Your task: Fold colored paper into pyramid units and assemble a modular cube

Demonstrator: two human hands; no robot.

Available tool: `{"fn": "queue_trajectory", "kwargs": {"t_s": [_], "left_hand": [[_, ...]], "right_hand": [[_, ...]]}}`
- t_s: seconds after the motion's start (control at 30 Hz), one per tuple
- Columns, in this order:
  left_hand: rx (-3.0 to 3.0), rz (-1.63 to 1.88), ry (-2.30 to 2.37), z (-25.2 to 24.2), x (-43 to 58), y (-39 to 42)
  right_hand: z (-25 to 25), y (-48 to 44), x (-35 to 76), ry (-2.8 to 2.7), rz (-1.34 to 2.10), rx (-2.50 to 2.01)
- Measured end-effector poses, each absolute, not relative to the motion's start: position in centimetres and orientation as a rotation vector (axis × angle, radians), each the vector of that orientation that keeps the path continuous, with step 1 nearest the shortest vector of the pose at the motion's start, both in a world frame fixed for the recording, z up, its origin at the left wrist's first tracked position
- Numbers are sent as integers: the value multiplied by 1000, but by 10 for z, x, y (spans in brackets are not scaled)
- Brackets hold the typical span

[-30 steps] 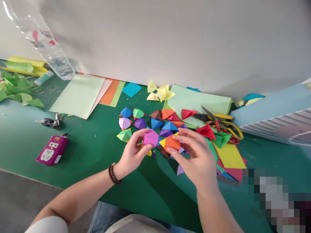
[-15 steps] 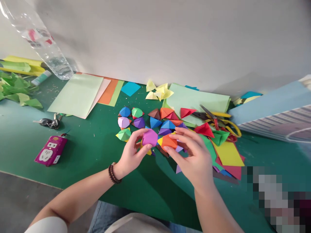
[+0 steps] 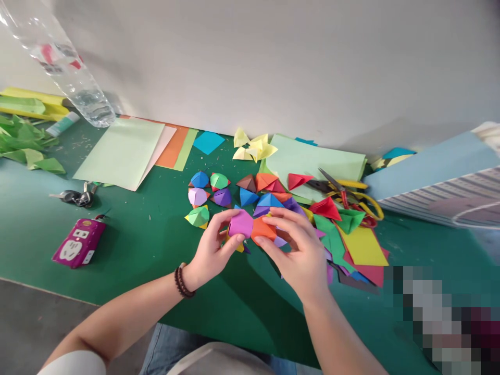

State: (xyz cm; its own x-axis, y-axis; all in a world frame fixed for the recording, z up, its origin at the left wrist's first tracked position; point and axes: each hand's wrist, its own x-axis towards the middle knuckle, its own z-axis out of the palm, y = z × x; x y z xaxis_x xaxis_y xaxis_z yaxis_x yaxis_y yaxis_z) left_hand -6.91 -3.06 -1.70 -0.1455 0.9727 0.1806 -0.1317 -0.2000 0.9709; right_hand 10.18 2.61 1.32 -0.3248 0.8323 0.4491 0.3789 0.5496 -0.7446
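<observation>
Pressing a magenta paper piece (image 3: 241,224) against an orange paper piece (image 3: 262,230), the left hand (image 3: 213,255) and the right hand (image 3: 300,255) are close together over the middle of the green table (image 3: 117,250), nearer its front edge. From the head view, the right hand has slid left since the earlier frame, and the orange piece now sits directly against the magenta one, covering the yellow corner that showed beside it. The left hand has barely shifted. Its fingers curl over the magenta piece from the left, while the right fingers (image 3: 279,216) arch over the orange piece from above. Together the two pieces form a short row running left to right, roughly level with the table's back edge, with magenta on the left and orange on the right. Neither shows a clear tip. Small folded paper pyramids (image 3: 219,181) lie in loose rows just behind the hands, and red and green folded pieces spread to the right. Scissors with yellow handles (image 3: 344,190) rest on a pale green paper sheet (image 3: 312,164) near the back edge. A clear plastic bottle (image 3: 66,67) hangs above the back left corner, and a magenta packet (image 3: 79,242) and keys (image 3: 74,198) lie toward the left edge.
</observation>
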Motion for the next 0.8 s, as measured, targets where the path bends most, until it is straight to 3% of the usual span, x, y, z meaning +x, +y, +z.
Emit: {"fn": "queue_trajectory", "kwargs": {"t_s": [0.47, 0.8], "left_hand": [[1175, 1554, 1112, -17, -68, -31], [1144, 1554, 1108, -14, -69, -31]], "right_hand": [[12, 23, 95, -1929, 648, -965], [16, 24, 94, -2069, 359, -892]]}}
